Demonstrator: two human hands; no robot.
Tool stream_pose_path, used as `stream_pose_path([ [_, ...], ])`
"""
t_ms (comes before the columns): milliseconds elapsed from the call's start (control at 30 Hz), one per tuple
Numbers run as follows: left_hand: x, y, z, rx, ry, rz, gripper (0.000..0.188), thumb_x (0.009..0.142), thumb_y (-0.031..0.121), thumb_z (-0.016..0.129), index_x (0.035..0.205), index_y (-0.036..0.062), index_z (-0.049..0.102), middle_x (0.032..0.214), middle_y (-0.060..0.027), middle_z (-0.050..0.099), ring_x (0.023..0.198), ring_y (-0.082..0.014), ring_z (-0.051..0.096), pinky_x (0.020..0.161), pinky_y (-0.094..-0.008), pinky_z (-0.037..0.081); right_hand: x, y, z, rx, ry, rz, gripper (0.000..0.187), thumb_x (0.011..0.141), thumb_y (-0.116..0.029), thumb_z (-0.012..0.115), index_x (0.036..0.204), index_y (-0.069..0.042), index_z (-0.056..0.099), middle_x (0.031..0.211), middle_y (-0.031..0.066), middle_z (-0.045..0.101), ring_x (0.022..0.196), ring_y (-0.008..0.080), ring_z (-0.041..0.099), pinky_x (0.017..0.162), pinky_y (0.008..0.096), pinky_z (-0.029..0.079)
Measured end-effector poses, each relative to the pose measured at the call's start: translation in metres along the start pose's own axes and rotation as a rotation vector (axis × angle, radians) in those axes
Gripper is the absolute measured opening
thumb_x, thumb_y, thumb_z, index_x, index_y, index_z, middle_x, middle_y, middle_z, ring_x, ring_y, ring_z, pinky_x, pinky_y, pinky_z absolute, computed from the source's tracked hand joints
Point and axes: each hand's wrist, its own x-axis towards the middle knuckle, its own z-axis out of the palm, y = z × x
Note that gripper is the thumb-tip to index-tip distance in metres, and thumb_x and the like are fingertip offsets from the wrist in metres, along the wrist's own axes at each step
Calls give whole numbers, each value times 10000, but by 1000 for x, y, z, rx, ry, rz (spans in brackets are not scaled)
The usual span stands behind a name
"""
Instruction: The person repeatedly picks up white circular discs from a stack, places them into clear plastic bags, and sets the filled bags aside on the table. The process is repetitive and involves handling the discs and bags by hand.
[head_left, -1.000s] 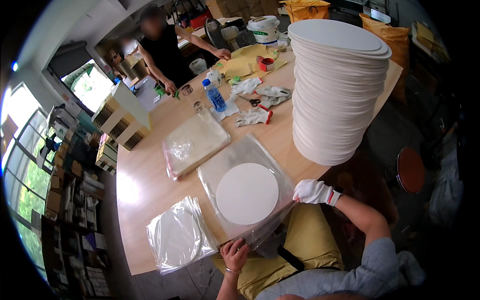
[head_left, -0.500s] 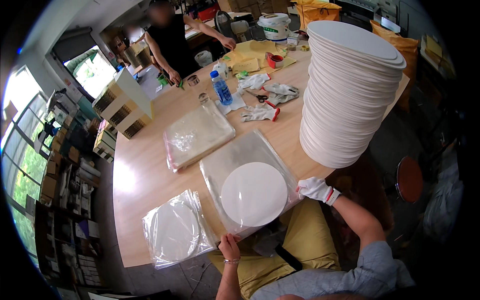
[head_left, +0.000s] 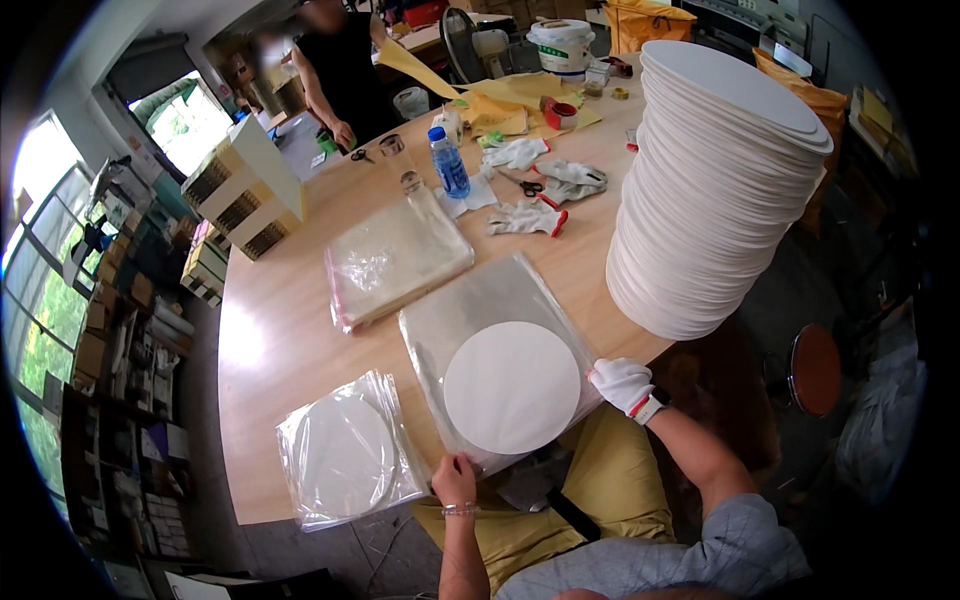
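Note:
A large clear plastic bag (head_left: 470,290) lies flat on top of other clear sheets at the table's near edge. A round white board (head_left: 512,388) rests toward its near end; I cannot tell whether it is inside the bag or on it. My bare left hand (head_left: 455,482) is closed on the bag's near left corner. In a white glove with red trim, my right hand (head_left: 622,386) pinches the bag's right edge. Left of my left hand, a stack of bagged white discs (head_left: 345,455) lies on the table. To my right rises a tall leaning stack of white round boards (head_left: 705,210).
Beyond the bag lies a pile of clear bags (head_left: 400,258). Farther off are a blue-capped bottle (head_left: 449,165), scissors (head_left: 522,185), work gloves (head_left: 527,218), red tape (head_left: 560,115) and a bundled box stack (head_left: 245,190). Across the table a person handles yellow paper (head_left: 415,68). A red stool (head_left: 815,370) stands at right.
Both hands stay on the bag, with the left shifted slightly away from me. Across the table, the person has lifted a yellow sheet. The whole view has shifted a little.

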Motion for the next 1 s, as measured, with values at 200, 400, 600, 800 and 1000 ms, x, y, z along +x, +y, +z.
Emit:
stream_pose_path([
  [200,8,25,-14,333,-215,-205,154,771,199,621,775,53,572,738,-168,619,654,-353,596,571,-456,468,0,1,10,-190,75,-153,367,804,-446,522,634,-122,556,581,110,584,487,311,580,379,488,381],
  [400,13,76,-18,146,-62,360,578,729,262,671,1230,74,451,1260,-150,469,1152,-328,445,922,-470,368,-1,-11,-13,-127,-29,-14,376,788,-463,523,696,-102,578,654,150,611,556,341,595,466,507,426],
  [600,0,69,13,213,-288,518,569,775,355,633,1243,91,448,1357,-94,381,1244,-309,349,933,-585,277,6,-5,-15,-2,-23,86,354,780,-446,505,762,-96,557,682,171,612,617,375,588,566,509,442],
  [800,-93,20,33,-762,-469,-124,305,840,188,609,1105,65,523,946,-57,609,826,-185,593,666,-302,480,-34,25,-11,333,325,281,231,794,-299,520,804,-68,517,700,194,595,662,363,586,581,461,446],
  [1000,-70,45,47,-1468,-448,-986,235,880,286,560,1018,101,521,997,-42,596,892,-198,599,653,-336,490,-73,19,-9,735,148,226,144,792,-176,540,831,-39,561,730,96,629,670,260,601,631,348,484],
])
